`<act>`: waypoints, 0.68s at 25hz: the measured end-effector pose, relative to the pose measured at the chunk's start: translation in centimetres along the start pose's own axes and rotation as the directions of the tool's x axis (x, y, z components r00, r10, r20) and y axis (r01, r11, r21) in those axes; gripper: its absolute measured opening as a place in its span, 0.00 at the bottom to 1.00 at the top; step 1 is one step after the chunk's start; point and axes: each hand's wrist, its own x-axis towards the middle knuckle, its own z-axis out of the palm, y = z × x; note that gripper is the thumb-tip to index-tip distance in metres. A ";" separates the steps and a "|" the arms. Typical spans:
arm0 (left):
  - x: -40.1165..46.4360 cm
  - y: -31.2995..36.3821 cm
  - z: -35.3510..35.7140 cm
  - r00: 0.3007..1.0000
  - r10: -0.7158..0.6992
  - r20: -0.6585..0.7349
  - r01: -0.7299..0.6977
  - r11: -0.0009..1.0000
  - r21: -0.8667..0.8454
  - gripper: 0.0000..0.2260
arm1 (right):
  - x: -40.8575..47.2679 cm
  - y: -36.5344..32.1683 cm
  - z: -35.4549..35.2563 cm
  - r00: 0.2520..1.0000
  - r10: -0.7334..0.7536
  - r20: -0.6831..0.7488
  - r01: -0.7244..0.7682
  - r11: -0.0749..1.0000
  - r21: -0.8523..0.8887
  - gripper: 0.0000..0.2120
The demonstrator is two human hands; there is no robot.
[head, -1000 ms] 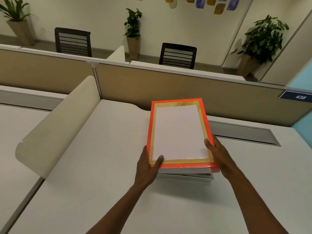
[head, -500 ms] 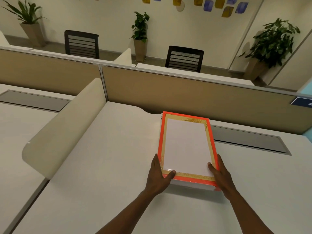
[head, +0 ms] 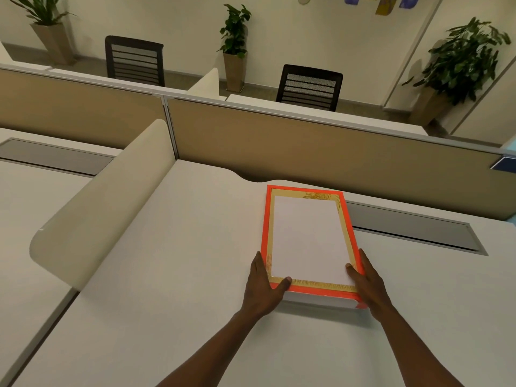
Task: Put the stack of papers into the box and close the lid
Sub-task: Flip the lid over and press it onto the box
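A flat box lies on the white desk (head: 167,289) a little right of centre. Its lid (head: 307,241) has an orange rim, a gold border and a white middle panel. The lid sits down on the white box base (head: 318,301), of which only the front wall shows. My left hand (head: 262,289) grips the lid's near left corner, thumb on top. My right hand (head: 368,286) grips the near right corner the same way. The stack of papers is hidden from view.
A curved cream divider (head: 106,208) stands along the desk's left side. A tan partition wall (head: 307,141) runs across the back, with a grey cable flap (head: 413,227) just behind the box on the right. Chairs and potted plants stand beyond.
The lid, held above the white base a second ago, has come down onto it. Both hands stayed on its near corners and moved down with it.
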 end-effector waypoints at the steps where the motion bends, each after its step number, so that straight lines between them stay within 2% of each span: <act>1: 0.0 -0.1 0.0 1.000 0.001 0.002 -0.001 1.000 -0.001 0.45 | 0.0 0.2 0.2 1.000 0.004 -0.016 -0.004 1.000 -0.010 0.31; 10: 0.2 -0.8 0.0 1.000 -0.003 0.007 0.003 1.000 0.000 0.44 | -0.4 1.2 1.0 0.997 0.019 -0.072 -0.016 0.999 0.038 0.29; 17: 0.2 -1.4 -0.3 0.999 0.027 0.032 -0.027 1.000 0.008 0.44 | -0.5 1.4 1.1 0.998 0.022 -0.054 -0.019 0.998 0.054 0.29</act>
